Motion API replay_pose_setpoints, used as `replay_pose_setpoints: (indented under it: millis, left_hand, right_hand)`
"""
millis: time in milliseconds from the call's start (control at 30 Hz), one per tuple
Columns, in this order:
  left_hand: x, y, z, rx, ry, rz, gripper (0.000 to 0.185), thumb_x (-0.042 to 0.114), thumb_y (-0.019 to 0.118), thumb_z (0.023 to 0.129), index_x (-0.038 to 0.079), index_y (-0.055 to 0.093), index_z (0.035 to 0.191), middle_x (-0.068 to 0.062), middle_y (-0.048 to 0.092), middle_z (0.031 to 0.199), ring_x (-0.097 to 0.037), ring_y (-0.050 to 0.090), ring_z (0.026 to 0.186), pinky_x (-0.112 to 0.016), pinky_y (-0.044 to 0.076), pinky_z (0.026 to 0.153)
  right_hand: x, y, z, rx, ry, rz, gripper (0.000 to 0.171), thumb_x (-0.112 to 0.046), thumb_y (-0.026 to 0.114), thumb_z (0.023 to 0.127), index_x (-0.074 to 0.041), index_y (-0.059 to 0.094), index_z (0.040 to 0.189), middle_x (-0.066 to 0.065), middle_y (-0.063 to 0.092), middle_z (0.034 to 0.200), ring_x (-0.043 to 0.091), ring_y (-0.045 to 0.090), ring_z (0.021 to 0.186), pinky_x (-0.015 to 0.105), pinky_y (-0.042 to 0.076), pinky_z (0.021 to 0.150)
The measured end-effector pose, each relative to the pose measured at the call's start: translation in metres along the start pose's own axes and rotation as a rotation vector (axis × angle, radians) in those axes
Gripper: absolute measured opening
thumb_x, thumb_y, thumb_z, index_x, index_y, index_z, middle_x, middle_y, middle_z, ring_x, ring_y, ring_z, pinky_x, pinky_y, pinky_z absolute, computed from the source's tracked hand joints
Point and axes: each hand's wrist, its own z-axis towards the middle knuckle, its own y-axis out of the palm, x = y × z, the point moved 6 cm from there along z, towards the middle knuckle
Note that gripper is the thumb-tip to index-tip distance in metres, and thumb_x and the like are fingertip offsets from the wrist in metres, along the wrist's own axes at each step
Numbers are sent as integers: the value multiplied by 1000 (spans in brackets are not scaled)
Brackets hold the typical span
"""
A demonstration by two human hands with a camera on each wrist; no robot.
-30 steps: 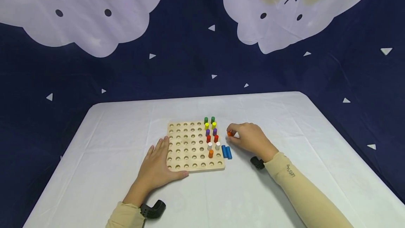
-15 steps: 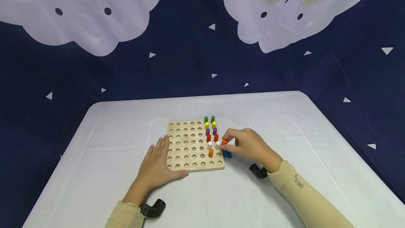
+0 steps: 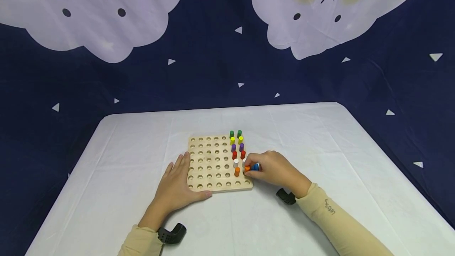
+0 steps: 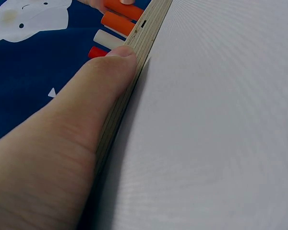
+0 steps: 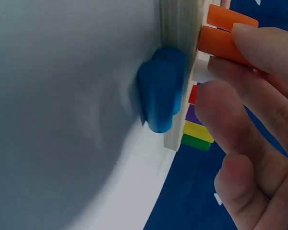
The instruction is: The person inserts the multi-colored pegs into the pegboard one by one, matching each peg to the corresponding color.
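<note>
A wooden pegboard [image 3: 213,165] lies on the white table [image 3: 124,149]. Pairs of green, yellow, purple, red and white pegs [image 3: 237,147] stand in its two right columns, with one orange peg [image 3: 236,171] below them. My right hand [image 3: 271,168] pinches a second orange peg [image 3: 247,168] [image 5: 225,45] over the board's right column, beside the standing orange one. Blue pegs [image 3: 256,166] [image 5: 158,96] lie on the table against the board's right edge, partly under that hand. My left hand [image 3: 175,187] rests flat on the table, its thumb [image 4: 105,72] against the board's [image 4: 134,62] left edge.
A dark blue backdrop [image 3: 213,62] with white cloud shapes hangs behind the table. Most holes on the board's left and lower rows hold nothing. White cloth surrounds the board on all sides.
My right hand picked the orange peg up from the table right of the board and carried it left and nearer, onto the board's right column. The left hand stayed put.
</note>
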Motion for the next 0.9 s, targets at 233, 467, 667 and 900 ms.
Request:
replay_pose_setpoints:
  millis: [233, 467, 667, 900]
  left_hand:
    - [0, -1, 1, 6, 3, -5, 149, 96, 59, 54, 2, 11, 159, -14, 16, 166, -32, 16, 155, -53, 12, 126]
    - [1, -2, 1, 14, 10, -10, 149, 95, 61, 54, 1, 11, 159, -14, 17, 166, -32, 16, 154, -53, 12, 126]
    - [1, -3, 1, 9, 4, -8, 149, 96, 59, 54, 2, 11, 159, -14, 16, 166, -32, 16, 155, -53, 12, 126]
    - [0, -3, 1, 6, -1, 0, 149, 98, 57, 54, 2, 10, 159, -14, 16, 166, -32, 16, 155, -52, 11, 126]
  right_hand:
    - [0, 1, 1, -2, 1, -22, 16, -29, 81, 83, -26, 70, 94, -19, 68, 79, -3, 50, 60, 16, 44, 57]
    - [-2, 5, 3, -15, -30, -64, 19, -29, 82, 82, -24, 71, 96, -17, 70, 83, -3, 54, 67, 18, 48, 64]
    - [1, 0, 1, -9, -4, -57, 27, -37, 83, 80, -27, 72, 102, -21, 66, 81, -3, 52, 65, 18, 46, 63]
    - [9, -15, -3, 65, 96, -90, 25, -39, 70, 91, -21, 73, 108, -18, 69, 79, -3, 48, 56, 20, 45, 59]
